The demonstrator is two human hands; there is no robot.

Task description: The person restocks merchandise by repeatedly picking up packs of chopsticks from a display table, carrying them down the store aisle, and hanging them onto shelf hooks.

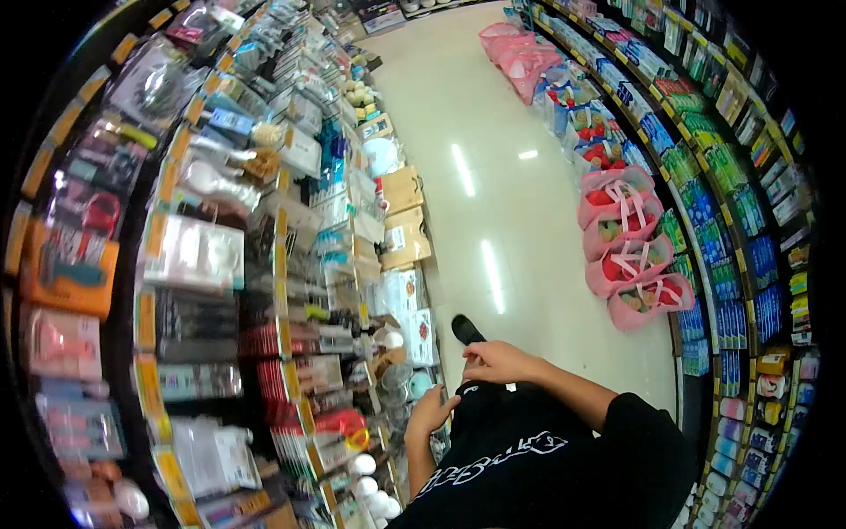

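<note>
Both my hands are low in the head view, in front of my black shirt. My left hand is beside the lower shelf goods on the left, its fingers apart and nothing visible in it. Near my waist, my right hand has its fingers curled together at the shirt's lower edge; what they hold, if anything, is too small to make out. A dark shoe shows on the floor just beyond my right hand.
Packaged goods hang on shelves along the left. Wooden boards stand at their foot. Pink bags line the right side of the pale floor, below shelves of boxed goods.
</note>
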